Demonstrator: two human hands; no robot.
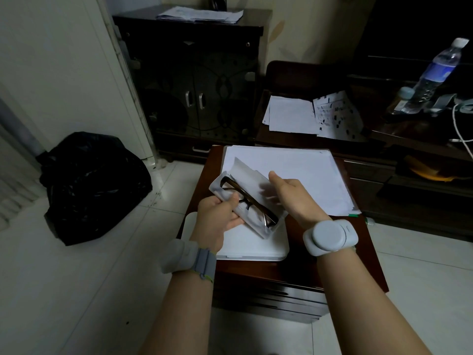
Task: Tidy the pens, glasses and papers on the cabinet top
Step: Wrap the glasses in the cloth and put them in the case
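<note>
Above a small dark wooden cabinet (pixel 368 254), my left hand (pixel 221 213) grips an open white glasses case (pixel 217 185) from below. Dark-framed glasses (pixel 245 198) lie folded inside it. My right hand (pixel 289 194) hovers over the case's right side with fingers blurred, touching a white cloth or lid flap (pixel 249 170). A stack of white papers (pixel 294 172) covers the far half of the cabinet top. Under the case lies a flat white box (pixel 256 247). I see no pens.
A black rubbish bag (pixel 94 185) sits on the tiled floor at left. A tall dark cabinet (pixel 194 80) with papers on top stands behind. More papers (pixel 307 116) lie on a chair, and a water bottle (pixel 435 73) stands at right.
</note>
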